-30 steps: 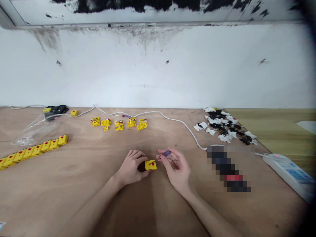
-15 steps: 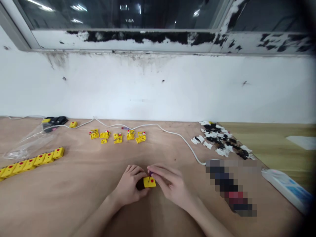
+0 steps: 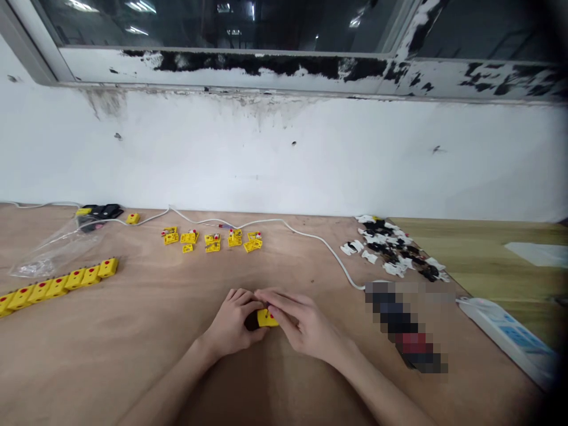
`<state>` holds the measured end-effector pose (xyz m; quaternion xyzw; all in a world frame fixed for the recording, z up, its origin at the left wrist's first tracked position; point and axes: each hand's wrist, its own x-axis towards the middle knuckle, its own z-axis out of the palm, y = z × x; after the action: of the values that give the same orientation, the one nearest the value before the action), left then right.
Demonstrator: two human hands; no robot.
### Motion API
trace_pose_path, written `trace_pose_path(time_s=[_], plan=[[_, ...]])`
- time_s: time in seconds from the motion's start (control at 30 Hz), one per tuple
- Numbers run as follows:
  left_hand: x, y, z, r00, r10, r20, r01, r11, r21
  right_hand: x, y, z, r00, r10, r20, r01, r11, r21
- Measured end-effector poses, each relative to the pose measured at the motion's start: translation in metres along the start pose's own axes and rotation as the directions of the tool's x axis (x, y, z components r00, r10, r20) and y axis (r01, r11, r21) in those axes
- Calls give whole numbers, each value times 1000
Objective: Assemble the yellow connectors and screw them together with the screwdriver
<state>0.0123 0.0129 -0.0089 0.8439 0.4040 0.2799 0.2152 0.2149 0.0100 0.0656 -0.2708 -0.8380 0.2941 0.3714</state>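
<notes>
A small yellow block (image 3: 265, 319) with a red dot sits at the lower middle of the table, between my hands. My left hand (image 3: 236, 322) grips it from the left, thumb at its near edge and fingers curled behind it. The fingers of my right hand (image 3: 299, 322) pinch a small purple-handled tool (image 3: 268, 306) over the top of the block, partly covering the red dot. The tool's tip is too small to make out.
A row of yellow blocks (image 3: 57, 287) lies left. Opened yellow pieces (image 3: 212, 242) stand near a white cable (image 3: 306, 236). Black and white parts (image 3: 390, 245) are piled back right, a power strip (image 3: 506, 334) at far right. A plastic bag (image 3: 57, 248) lies left.
The view has shifted slightly. My right hand's fingers have closed further over the block, hiding more of the purple tool and the red dot. My left hand keeps its grip.
</notes>
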Motion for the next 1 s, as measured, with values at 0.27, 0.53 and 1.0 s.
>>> trace_pose_path(time_s=[0.27,0.53,1.0], plan=[[0,0,0,1000,-11,22,10,1000,18,2,6,9,987,69,-147,-77,996,-47],[0,2,-3,999,-14,34,14,1000,15,-3,7,1,986,65,-152,-76,995,-70],[-1,1,-2,1000,-5,28,4,999,38,14,-9,-17,983,176,58,-149,938,-313]])
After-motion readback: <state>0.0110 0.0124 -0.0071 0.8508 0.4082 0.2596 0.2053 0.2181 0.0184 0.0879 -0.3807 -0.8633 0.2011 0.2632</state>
